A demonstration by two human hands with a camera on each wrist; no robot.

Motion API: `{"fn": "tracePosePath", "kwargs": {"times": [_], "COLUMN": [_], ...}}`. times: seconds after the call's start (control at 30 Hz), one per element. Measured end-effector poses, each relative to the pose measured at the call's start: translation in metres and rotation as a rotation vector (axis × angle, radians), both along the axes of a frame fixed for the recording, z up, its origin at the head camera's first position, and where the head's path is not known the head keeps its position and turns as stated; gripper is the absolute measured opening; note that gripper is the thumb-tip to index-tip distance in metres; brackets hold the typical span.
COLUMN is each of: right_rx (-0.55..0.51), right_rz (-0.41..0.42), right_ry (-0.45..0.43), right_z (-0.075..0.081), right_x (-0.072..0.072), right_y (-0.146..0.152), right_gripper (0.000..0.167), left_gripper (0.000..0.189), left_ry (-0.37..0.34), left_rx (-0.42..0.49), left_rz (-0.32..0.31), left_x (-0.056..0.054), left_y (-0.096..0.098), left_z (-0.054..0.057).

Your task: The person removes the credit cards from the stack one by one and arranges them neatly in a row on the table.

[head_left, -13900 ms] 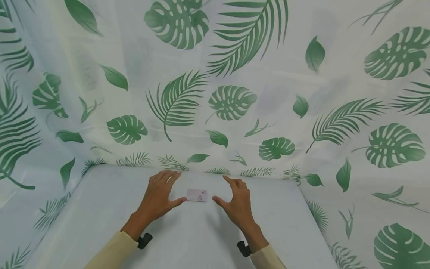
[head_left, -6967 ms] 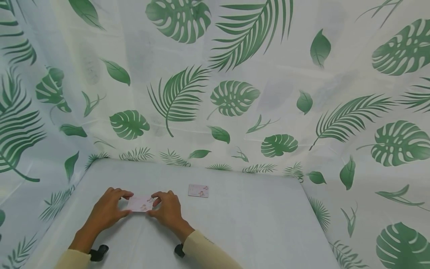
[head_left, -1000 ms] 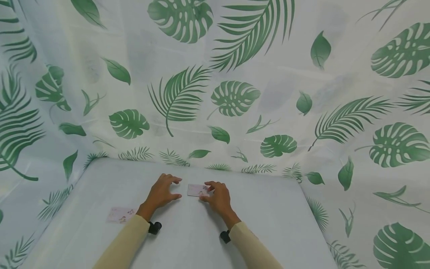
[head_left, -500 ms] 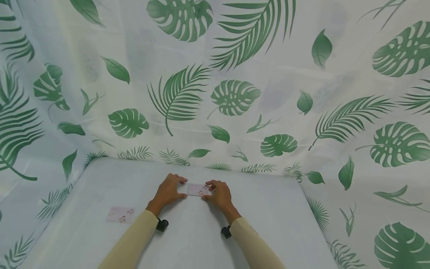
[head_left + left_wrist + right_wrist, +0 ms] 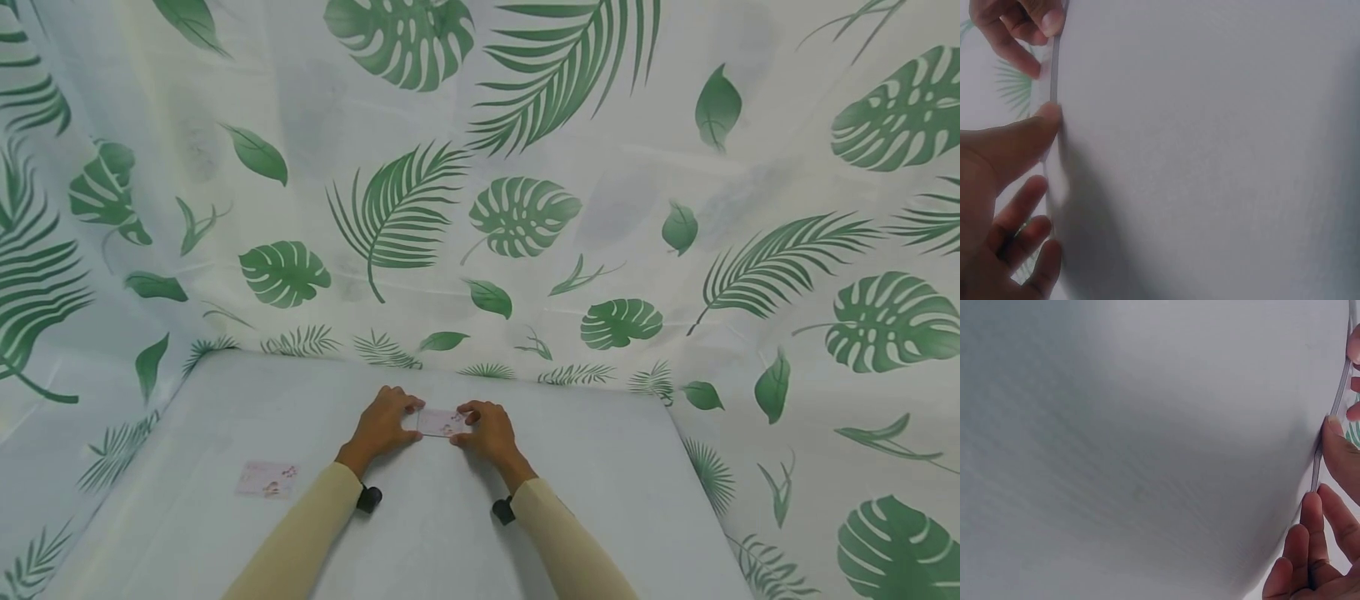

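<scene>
A small stack of pale pink cards [image 5: 437, 422] with a reddish print lies near the back of the white table. Its layered edge shows as thin lines beside the fingers in the right wrist view, where the stack [image 5: 1316, 472] is seen side-on. My left hand [image 5: 381, 423] holds the left end, thumb at the near edge and fingers at the far edge. At the right end, my right hand [image 5: 489, 433] grips the stack between thumb and fingers, covering part of the print. A separate pink card [image 5: 267, 480] lies flat to the left of my left forearm.
The white table [image 5: 600, 500] extends around both hands. Behind it and at both sides hangs a white curtain [image 5: 540, 317] printed with green leaves, meeting the table's back edge close beyond the stack.
Seven seconds ago both hands held a card at the left; that card now lies there. My left hand has since moved right onto the stack's left end, while the right hand stays at its right end.
</scene>
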State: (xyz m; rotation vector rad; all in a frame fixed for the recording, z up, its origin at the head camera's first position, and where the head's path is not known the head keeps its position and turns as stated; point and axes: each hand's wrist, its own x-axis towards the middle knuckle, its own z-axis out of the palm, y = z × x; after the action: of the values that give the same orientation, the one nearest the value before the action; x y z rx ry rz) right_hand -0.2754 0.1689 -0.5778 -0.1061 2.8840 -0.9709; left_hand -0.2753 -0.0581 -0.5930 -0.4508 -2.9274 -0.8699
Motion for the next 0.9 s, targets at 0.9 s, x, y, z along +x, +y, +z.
{"fn": "tracePosePath", "kwargs": {"times": [0.9], "right_rx": [-0.008], "right_rz": [0.036], "right_ry": [0.085], "right_z": [0.005], "right_x": [0.001], "right_y": [-0.005], "right_gripper": [0.053], "left_gripper": [0.053], "left_ry": [-0.016], "left_rx": [0.024], "left_rz": [0.005], "left_x": [0.000], "left_y": [-0.004], "left_z": [0.011]}}
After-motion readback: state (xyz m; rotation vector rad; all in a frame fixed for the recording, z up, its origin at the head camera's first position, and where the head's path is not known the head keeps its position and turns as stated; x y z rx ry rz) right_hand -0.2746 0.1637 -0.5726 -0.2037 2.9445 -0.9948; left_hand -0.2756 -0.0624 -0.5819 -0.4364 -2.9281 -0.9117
